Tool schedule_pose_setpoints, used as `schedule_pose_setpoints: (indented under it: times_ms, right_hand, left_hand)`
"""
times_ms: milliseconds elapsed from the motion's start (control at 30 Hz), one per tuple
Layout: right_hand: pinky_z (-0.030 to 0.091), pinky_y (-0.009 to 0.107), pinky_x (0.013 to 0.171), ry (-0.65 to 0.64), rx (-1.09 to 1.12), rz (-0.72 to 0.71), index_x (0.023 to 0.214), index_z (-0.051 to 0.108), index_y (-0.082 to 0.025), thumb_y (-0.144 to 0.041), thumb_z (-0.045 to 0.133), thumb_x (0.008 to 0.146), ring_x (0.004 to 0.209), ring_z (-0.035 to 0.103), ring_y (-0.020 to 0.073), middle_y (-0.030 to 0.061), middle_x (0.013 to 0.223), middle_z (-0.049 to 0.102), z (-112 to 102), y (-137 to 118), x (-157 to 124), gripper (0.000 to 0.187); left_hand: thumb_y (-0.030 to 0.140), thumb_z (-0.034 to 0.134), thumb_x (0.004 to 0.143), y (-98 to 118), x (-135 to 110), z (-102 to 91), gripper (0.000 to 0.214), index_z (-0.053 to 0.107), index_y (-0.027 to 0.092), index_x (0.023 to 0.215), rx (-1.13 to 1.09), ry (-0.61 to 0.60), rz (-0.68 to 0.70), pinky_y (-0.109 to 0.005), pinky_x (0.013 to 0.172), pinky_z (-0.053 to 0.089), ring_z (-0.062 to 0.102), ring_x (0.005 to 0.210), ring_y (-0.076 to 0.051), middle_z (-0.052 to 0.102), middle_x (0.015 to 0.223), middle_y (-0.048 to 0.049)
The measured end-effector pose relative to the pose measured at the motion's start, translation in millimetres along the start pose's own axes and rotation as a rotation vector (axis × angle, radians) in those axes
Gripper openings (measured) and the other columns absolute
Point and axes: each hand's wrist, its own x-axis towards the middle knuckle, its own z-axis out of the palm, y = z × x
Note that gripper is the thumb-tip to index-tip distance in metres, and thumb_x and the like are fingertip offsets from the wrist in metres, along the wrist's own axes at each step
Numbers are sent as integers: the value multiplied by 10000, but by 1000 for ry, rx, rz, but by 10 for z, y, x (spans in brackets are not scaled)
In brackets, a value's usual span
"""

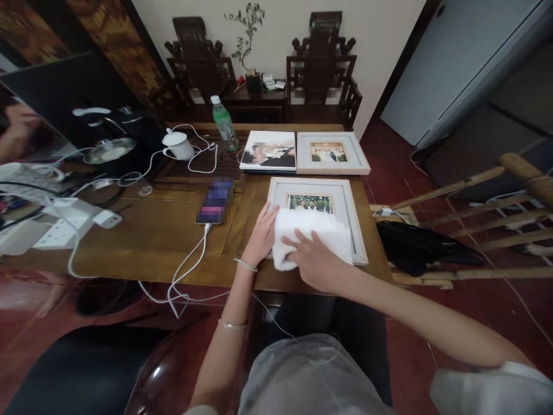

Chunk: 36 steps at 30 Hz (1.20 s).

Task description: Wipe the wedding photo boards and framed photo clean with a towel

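Observation:
A picture frame (358,230) with a pale border lies flat near the front edge of the table, and a small photo (310,203) shows inside it. Folded thick, a white cloth (309,222) covers the lower part of this frame. My right hand (317,260) is on the cloth and grips it, pressing it down with the fingers bent over it. At the frame's left edge, my left hand (261,233) holds the frame's side beside the cloth. Its fingertips point away from me and are partly hidden by the cloth.
Behind lie another framed photo (330,153) and a photo panel (268,151). Leftward are a phone (216,200) on a charging cable, a green-labelled bottle (224,124), a lidded white cup (178,144), a kettle (133,124) and a power strip (64,225). Another person's hand (21,124) shows far left.

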Motion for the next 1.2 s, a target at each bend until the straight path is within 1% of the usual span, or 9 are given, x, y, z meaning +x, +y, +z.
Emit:
schedule_pose_setpoints:
  times_ms: [167,300,400,533,700,800,867,1033,1200]
  right_hand:
    - [219,667,1077,114,-86,134,1150,657,-158,-53,415,823,1413,201,395,81,1537,320,129,373,573,421]
    - [221,688,1061,212,-139,229,1171,645,-141,-63,450,825,1408,196,415,106,1528,337,36,700,980,405]
    - [201,728,1040,253,-165,264,1157,648,-127,-46,437,827,1412,159,430,126,1531,325,-11,771,1093,401]
    - [242,735,1014,140,-110,238,1212,614,-105,-26,399,833,1403,178,441,151,1543,286,12,590,873,442]
    - [331,675,1001,-39,-13,51,1073,673,-135,14,392,772,1373,294,387,117,1490,400,-38,316,134,438]
    - [400,617,969,-105,40,46,1045,674,-137,30,393,734,1346,354,372,113,1471,429,-147,273,-284,451]
    - [411,597,967,-133,63,71,1035,673,-132,38,388,722,1351,354,368,120,1468,431,-207,278,-450,457]
    - [385,566,1013,-92,79,95,1004,683,-143,40,363,723,1365,356,323,122,1423,489,-163,393,-477,464]
    - [273,637,1069,92,-22,262,1109,664,-131,31,378,703,1398,285,339,115,1480,413,-25,917,-188,523]
  left_hand:
    - [354,286,1004,61,-8,-13,496,309,184,1469,-65,36,-86,-416,1201,169,244,1439,-206,281,1555,-88]
    - [354,294,1000,52,-3,-10,508,308,146,1464,-41,28,-52,-407,1200,166,258,1434,-205,288,1549,-118]
    - [318,312,995,25,0,-4,477,331,161,1445,-12,28,-28,-419,1195,181,271,1429,-200,319,1535,-122]
    - [245,337,979,7,-3,2,385,422,183,1349,-4,39,4,-449,1173,235,299,1418,-208,393,1489,-131]
    - [119,350,924,-36,7,5,386,460,167,1291,99,31,66,-471,1165,256,318,1404,-220,426,1453,-144]
    - [46,345,872,-70,52,6,414,510,143,1238,179,-2,109,-482,1163,264,311,1400,-228,433,1438,-153]
    - [2,363,814,-81,100,8,464,521,133,1229,219,-27,107,-499,1155,274,309,1397,-239,441,1426,-158]
    - [-31,380,749,-85,206,9,545,538,188,1223,259,-119,61,-564,1125,290,296,1406,-257,431,1455,-106]
    - [-42,366,752,-127,214,1,570,539,192,1242,250,-142,83,-555,1131,288,288,1417,-248,459,1442,-91]
